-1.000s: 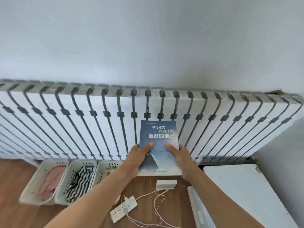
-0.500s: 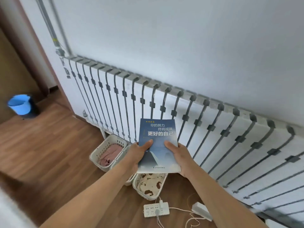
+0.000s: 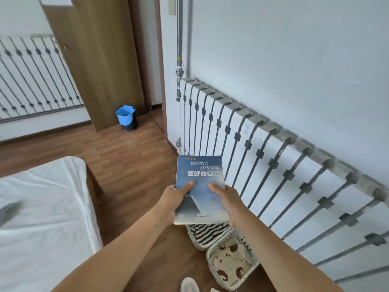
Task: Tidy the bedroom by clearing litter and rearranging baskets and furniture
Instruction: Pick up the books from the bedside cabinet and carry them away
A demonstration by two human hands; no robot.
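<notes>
Left hand (image 3: 171,204) and right hand (image 3: 228,204) both grasping blue book (image 3: 200,186), cover up, above striped-cloth basket (image 3: 207,236) near radiator (image 3: 273,175); bed (image 3: 42,218) left.

I am standing in a bedroom of a home. A bed (image 3: 42,207) with a white sheet is at my left, on a wood floor (image 3: 126,157). A long white radiator (image 3: 273,165) runs along the wall on my right, with laundry baskets (image 3: 229,262) of clothes beneath it. A blue bin (image 3: 125,118) sits by a wooden door (image 3: 101,60).
</notes>
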